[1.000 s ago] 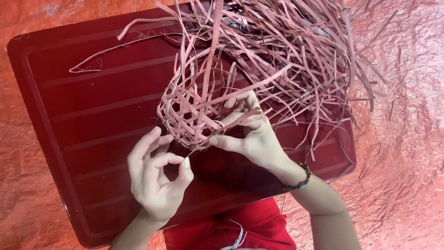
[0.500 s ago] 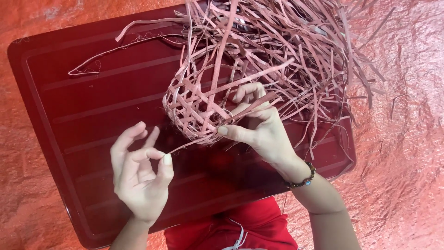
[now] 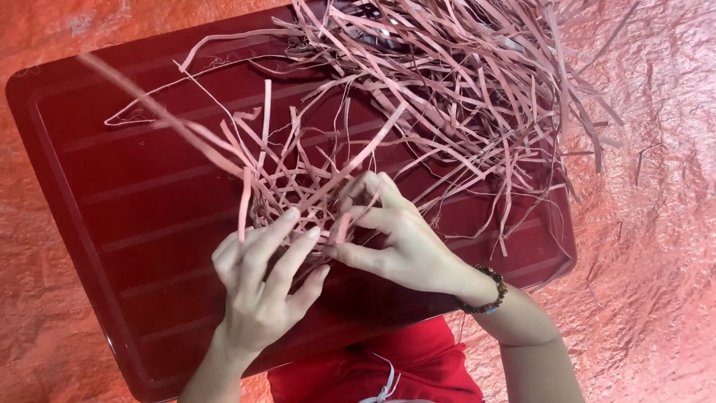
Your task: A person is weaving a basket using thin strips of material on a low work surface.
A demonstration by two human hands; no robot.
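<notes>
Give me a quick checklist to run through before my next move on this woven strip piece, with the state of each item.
1. Both hands on the work: ok. The left hand and right hand both touch the small woven piece of pink flat strips.
2. Work supported: ok. It sits over the dark red ribbed plastic tray.
3. Spare strips within reach: ok. The loose pile of pink strips lies just beyond the right hand.
4. Loose ends untangled: not ok. Ends stick out in many directions and cross the pile.
5. Weave tight: cannot tell, fingers hide it.
6. Beaded bracelet clear of strips: ok.
</notes>
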